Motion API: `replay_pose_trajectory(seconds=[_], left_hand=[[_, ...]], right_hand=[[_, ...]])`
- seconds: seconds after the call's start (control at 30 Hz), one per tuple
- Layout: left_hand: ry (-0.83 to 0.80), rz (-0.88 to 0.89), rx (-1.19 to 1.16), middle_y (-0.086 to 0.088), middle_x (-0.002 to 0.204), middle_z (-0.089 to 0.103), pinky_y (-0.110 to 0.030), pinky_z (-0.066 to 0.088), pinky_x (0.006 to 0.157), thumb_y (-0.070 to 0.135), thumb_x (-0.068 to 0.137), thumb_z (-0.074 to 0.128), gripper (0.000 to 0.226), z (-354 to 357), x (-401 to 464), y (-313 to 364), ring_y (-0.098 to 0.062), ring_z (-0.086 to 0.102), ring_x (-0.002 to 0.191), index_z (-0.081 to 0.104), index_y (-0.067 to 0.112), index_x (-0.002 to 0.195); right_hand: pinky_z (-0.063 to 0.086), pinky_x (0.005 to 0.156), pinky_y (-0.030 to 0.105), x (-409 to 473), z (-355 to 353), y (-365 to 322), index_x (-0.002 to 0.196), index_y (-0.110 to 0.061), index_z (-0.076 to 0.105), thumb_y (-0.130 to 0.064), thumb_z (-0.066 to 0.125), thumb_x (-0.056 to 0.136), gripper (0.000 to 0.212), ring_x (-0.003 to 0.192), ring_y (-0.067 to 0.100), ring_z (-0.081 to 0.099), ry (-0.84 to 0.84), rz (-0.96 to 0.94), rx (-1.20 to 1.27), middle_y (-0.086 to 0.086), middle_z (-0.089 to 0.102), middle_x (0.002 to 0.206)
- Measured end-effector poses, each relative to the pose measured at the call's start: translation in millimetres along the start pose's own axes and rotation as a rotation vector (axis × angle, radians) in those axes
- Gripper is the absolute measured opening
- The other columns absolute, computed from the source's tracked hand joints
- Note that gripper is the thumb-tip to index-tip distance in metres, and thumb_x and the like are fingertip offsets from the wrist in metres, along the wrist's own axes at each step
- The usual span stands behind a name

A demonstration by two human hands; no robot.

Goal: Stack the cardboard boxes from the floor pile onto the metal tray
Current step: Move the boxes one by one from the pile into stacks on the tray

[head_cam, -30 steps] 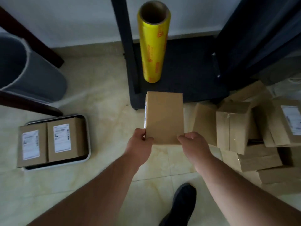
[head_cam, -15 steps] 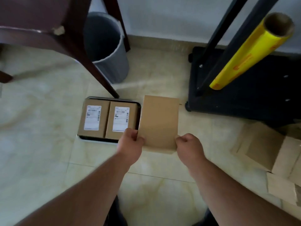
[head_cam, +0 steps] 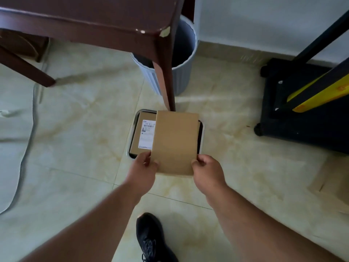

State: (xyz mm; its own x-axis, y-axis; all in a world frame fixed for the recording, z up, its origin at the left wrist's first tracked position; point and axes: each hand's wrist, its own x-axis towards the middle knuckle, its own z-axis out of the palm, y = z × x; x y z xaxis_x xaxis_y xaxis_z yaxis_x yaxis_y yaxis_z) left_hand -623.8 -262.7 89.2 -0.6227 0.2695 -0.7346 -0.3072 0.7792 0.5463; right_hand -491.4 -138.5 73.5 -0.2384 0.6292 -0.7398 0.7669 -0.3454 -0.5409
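I hold a plain brown cardboard box flat in front of me, over the metal tray on the floor. My left hand grips its near left corner and my right hand grips its near right corner. In the tray lies a box with a white shipping label; the held box covers the tray's right half and whatever lies there. Part of the floor pile of cardboard boxes shows at the right edge.
A dark wooden table overhangs the far side, one leg standing right behind the tray. A grey bin stands behind that leg. A black wheeled stand with a yellow film roll is at right. My shoe is below.
I have turned left and carried the box from beside the pile to above the tray; the tray now lies directly under the box, and the pile has slid to the right edge.
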Motion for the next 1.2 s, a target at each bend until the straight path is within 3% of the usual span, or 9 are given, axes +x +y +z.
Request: replay_pose_trajectory(seconds=[0.1,0.23,0.4,0.57,0.8,0.93,1.2], left_hand=[[0.025,-0.026,0.004,0.008,0.117,0.068,-0.042,0.051,0.103,0.022,0.102,0.057,0.035,-20.4,10.8,-9.9,-0.024,0.065,0.112,0.06,0.028,0.137],[0.033,-0.031,-0.003,0.01,0.116,0.067,-0.048,0.049,0.109,0.021,0.103,0.056,0.036,-41.1,28.7,-21.3,-0.023,0.063,0.116,0.059,0.026,0.138],[0.047,-0.039,0.032,0.004,0.124,0.068,-0.048,0.049,0.108,0.021,0.102,0.056,0.038,-60.5,50.2,-35.6,-0.023,0.064,0.116,0.06,0.029,0.139],[0.042,-0.042,0.033,0.005,0.124,0.069,-0.045,0.051,0.105,0.021,0.103,0.055,0.038,-76.2,65.6,-44.6,-0.022,0.064,0.117,0.061,0.03,0.139],[0.048,-0.039,0.059,0.007,0.121,0.07,-0.048,0.051,0.106,0.021,0.102,0.054,0.038,-90.7,81.7,-51.6,-0.022,0.065,0.116,0.062,0.033,0.138],[0.045,-0.036,0.058,0.011,0.119,0.071,-0.048,0.052,0.104,0.02,0.102,0.054,0.038,-95.2,93.1,-50.8,-0.02,0.065,0.114,0.062,0.036,0.135],[0.027,-0.005,0.055,0.005,0.119,0.071,-0.043,0.05,0.102,0.015,0.103,0.054,0.037,-96.0,113.0,-48.0,-0.024,0.065,0.114,0.063,0.031,0.135]], right_hand=[[0.05,0.068,0.028,-3.0,21.3,-9.2,0.102,-0.022,0.07,-0.021,0.054,0.098,0.016,0.08,0.016,0.064,-0.036,-0.017,0.008,-0.006,0.072,0.095],[0.043,0.063,0.024,-2.3,50.9,-16.5,0.101,-0.018,0.072,-0.017,0.053,0.095,0.02,0.072,0.016,0.059,-0.052,-0.043,0.016,-0.003,0.073,0.095],[0.045,0.073,0.023,-1.5,81.4,-20.2,0.115,-0.018,0.072,-0.018,0.053,0.096,0.026,0.096,0.021,0.069,-0.064,-0.037,0.005,-0.005,0.075,0.109],[0.043,0.068,0.021,-0.3,101.4,-24.2,0.113,-0.021,0.071,-0.016,0.052,0.096,0.027,0.089,0.018,0.066,-0.064,-0.039,0.005,-0.007,0.073,0.106],[0.048,0.076,0.023,4.0,122.1,-31.0,0.126,-0.023,0.068,-0.019,0.053,0.097,0.033,0.103,0.02,0.069,-0.085,-0.022,0.006,-0.006,0.073,0.118],[0.056,0.09,0.031,9.4,128.1,-36.0,0.129,-0.024,0.067,-0.02,0.053,0.097,0.035,0.107,0.016,0.068,-0.082,-0.017,0.011,-0.009,0.072,0.121],[0.056,0.095,0.034,22.6,132.9,-40.6,0.132,-0.026,0.064,-0.018,0.052,0.096,0.038,0.109,0.017,0.067,-0.077,-0.018,0.012,-0.009,0.072,0.123]])
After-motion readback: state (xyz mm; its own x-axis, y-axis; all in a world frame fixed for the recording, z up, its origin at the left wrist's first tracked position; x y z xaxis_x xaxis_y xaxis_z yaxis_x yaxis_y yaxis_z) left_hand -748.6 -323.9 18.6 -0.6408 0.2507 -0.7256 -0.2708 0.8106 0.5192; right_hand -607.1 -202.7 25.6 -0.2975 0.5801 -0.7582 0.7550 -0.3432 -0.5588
